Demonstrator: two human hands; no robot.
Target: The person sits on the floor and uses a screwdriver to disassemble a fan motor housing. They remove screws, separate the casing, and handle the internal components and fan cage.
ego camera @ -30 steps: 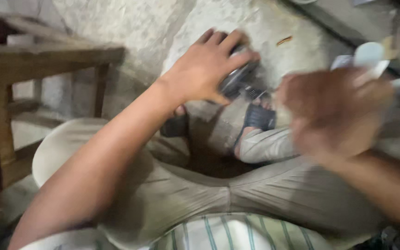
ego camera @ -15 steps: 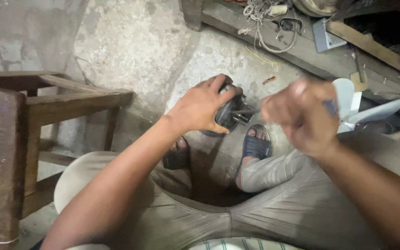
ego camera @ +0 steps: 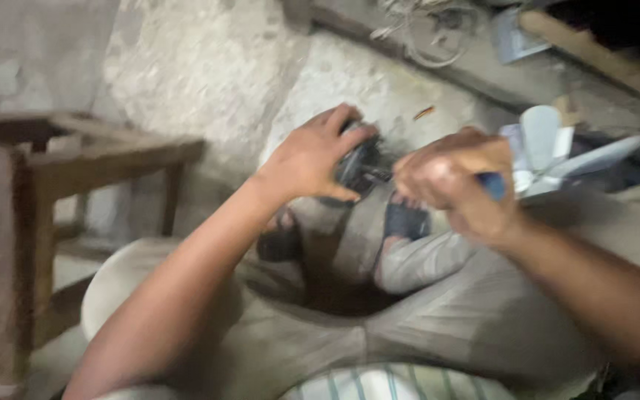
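Currently, a small dark metal part (ego camera: 357, 164), seemingly a motor housing though blurred, is being gripped by the left hand (ego camera: 312, 159) at about twelve o'clock from the person's lap, just above the sandalled feet (ego camera: 405, 221). The left fingers (ego camera: 346, 118) are being curled over the top of the part while the thumb is being pressed in from below, so the hand is being closed firmly around it. A tool with a blue handle (ego camera: 494, 185) is being clenched in the right hand (ego camera: 450, 185), at two o'clock from the lap; the fist is being wrapped tight, and the tool's tip is being directed toward the part at the fist's nine o'clock side. Whether the tip is touching the part cannot be told through the motion blur.

The part is being judged rigid, fairly heavy for its bulk, and possibly greasy, so it is best being taken around its body rather than by any thin wire or shaft.

A pale plastic fan blade assembly (ego camera: 550, 152) is being left on the concrete floor (ego camera: 209, 67) at three o'clock of the right hand. A wooden stool (ego camera: 98, 159) is standing at nine o'clock, and tangled wires (ego camera: 424, 26) are lying at twelve o'clock, well apart from both hands.
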